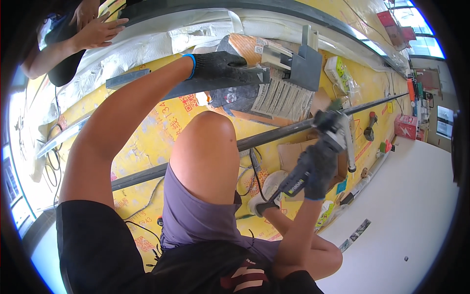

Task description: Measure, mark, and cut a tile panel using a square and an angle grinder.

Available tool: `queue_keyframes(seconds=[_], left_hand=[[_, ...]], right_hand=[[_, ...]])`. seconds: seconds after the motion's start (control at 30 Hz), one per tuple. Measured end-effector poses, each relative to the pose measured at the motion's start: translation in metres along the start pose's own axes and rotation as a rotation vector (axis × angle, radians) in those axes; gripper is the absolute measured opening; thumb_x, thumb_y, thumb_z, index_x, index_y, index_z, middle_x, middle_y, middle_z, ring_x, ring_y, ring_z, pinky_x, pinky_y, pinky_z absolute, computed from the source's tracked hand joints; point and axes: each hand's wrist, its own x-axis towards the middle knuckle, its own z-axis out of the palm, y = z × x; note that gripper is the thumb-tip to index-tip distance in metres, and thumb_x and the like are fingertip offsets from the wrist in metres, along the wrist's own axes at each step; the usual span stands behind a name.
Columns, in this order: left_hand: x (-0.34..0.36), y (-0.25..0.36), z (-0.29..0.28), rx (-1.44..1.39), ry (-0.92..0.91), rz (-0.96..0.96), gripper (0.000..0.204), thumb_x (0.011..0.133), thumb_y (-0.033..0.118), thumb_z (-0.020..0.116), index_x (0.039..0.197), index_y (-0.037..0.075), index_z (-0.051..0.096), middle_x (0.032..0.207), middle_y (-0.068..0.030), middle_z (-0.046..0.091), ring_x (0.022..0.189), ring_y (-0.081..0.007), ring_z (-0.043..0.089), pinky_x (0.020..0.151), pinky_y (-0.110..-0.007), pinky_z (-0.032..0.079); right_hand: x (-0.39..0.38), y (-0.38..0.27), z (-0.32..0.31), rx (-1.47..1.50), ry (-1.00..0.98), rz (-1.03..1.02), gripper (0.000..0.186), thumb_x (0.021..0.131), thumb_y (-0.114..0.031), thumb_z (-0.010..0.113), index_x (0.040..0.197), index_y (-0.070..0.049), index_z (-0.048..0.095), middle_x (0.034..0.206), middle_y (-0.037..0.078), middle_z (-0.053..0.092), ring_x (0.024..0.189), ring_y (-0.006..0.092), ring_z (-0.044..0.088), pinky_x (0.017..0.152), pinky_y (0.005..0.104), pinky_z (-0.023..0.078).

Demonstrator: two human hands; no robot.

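Observation:
In my right hand (pixel 320 169), gloved in dark grey, is a corded angle grinder (pixel 293 184). Its metal head (pixel 335 136) points away from me, and the disc end is blurred. My left hand (pixel 215 67), in a black glove with a blue cuff, grips a dark grey metal profile (pixel 188 88) from above. The profile's far end lies by an L-shaped grey metal piece (pixel 304 68), apart from the grinder. Under both sits a cardboard box (pixel 281 100) wrapped in printed plastic. My bare knee (pixel 205 132) is bent just in front of the profile.
A long dark bar (pixel 289 130) crosses the yellow sheeted floor (pixel 152 125). Another person's hand (pixel 100 33) reaches in at the upper left. An open carton (pixel 293 154) stands behind the grinder. At right are a cordless tool (pixel 370 125) and a red box (pixel 406 126).

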Motion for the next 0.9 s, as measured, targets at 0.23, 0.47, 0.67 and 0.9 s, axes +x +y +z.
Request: queue_keyframes(seconds=[0.23,0.47,0.67,0.9], left_hand=[[0.004,-0.003,-0.001,0.058,-0.012,0.023,0.08,0.098,0.056,0.059,0.151,-0.003,0.047,0.149,-0.0246,0.054,0.137,-0.0359,0.053,0.115,-0.041,0.041],[0.004,-0.004,0.007,0.007,0.067,0.006,0.086,0.096,0.059,0.061,0.151,-0.004,0.046,0.149,-0.0258,0.054,0.138,-0.0355,0.053,0.117,-0.041,0.04],[0.006,-0.009,0.005,-0.018,0.032,-0.016,0.089,0.095,0.061,0.062,0.151,-0.005,0.045,0.15,-0.0255,0.053,0.139,-0.0352,0.052,0.117,-0.041,0.039],[0.006,-0.009,0.006,0.057,0.058,0.006,0.084,0.097,0.057,0.062,0.153,-0.003,0.044,0.151,-0.0246,0.053,0.14,-0.0343,0.052,0.118,-0.041,0.038]], right_hand=[[0.012,-0.002,0.081,-0.484,-0.007,-0.12,0.055,0.081,-0.012,0.084,0.127,0.0,0.056,0.104,0.011,0.072,0.092,0.0201,0.07,0.085,0.0344,0.054],[0.018,-0.024,0.105,-0.873,-0.015,-0.157,0.061,0.078,-0.027,0.082,0.125,0.001,0.055,0.108,0.027,0.072,0.102,0.0471,0.069,0.088,0.0499,0.055],[0.014,-0.024,0.108,-1.082,-0.015,-0.282,0.059,0.08,-0.031,0.081,0.122,-0.001,0.054,0.105,0.028,0.072,0.099,0.0488,0.068,0.086,0.0534,0.055],[-0.003,-0.023,0.103,-1.104,0.057,-0.143,0.059,0.08,-0.03,0.079,0.125,0.0,0.055,0.108,0.026,0.071,0.102,0.0466,0.068,0.088,0.051,0.054]])
